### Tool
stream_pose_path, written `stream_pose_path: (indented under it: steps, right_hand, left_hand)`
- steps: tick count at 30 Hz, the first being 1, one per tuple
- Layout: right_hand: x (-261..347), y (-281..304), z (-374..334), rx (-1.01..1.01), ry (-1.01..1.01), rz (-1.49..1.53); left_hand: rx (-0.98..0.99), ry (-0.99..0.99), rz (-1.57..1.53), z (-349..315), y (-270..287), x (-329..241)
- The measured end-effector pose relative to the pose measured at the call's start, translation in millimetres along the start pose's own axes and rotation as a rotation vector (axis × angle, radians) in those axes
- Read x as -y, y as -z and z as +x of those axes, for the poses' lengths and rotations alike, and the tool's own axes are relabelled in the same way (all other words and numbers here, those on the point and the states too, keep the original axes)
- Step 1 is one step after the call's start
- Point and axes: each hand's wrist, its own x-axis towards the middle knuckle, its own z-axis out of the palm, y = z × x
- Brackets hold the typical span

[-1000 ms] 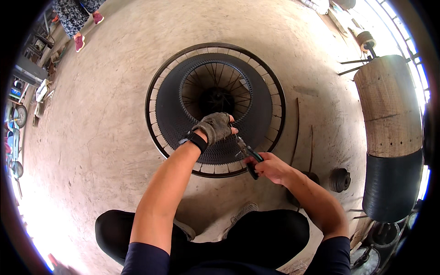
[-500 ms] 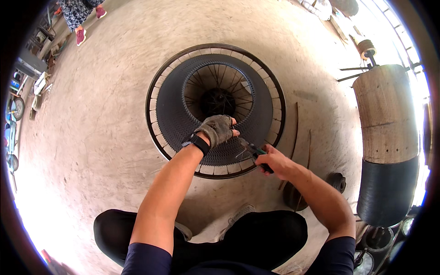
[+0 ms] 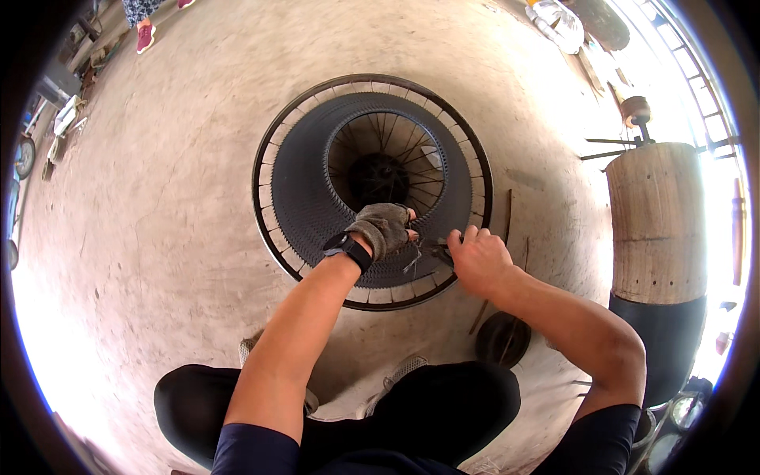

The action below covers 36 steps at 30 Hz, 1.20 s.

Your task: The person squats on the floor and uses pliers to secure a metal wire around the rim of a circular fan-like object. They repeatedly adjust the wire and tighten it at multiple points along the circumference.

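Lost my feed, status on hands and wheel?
Left hand gloved, gripping mesh cylinder inside spoked wheel. Right hand closed on pliers at mesh rim. Nothing blocking.

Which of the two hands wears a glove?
The left hand: it has a grey fingerless glove and a black wrist strap, resting on the mesh cone. The right hand is bare.

Bare concrete yard floor, hard daylight from the right.

Pale, scuffed concrete floor (image 3: 158,237) fills most of the view. At the right stands a wooden drum (image 3: 655,222) on a dark base, with metal rods sticking out at its top. A barred window (image 3: 689,71) behind it is blown out white. Clutter (image 3: 47,134) lines the far left edge; a small dark round object (image 3: 503,339) lies on the floor.
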Motion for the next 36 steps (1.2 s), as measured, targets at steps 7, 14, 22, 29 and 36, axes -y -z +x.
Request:
stream_pose_path:
  steps: [7, 14, 22, 29, 36]
  right_hand:
    - [-15.9, -17.2, -1.9, -0.219, 0.152, -0.328]
    - [-13.6, -21.1, -11.7, -0.208, 0.173, -0.569]
    - [1.1, 20.3, -12.2, 0.052, -0.044, 0.062]
    - [-47.0, 26.1, 11.9, 0.903, -0.575, 1.634]
    - [-41.2, -14.9, 7.2, 0.896, -0.48, 1.292]
  left_hand:
    - [-0.709, 0.205, -0.27, -39.6, -52.3, -67.6]
    - [-0.273, 0.592, -2.198, -3.2, -98.2, -103.7]
    - [-0.449, 0.586, -2.245, 20.8, -164.2, -74.7]
    - [-0.435, 0.684, -2.278, 17.8, -150.9, -85.6]
    - [-0.627, 0.509, -2.118, -0.3, -140.1, -94.6]
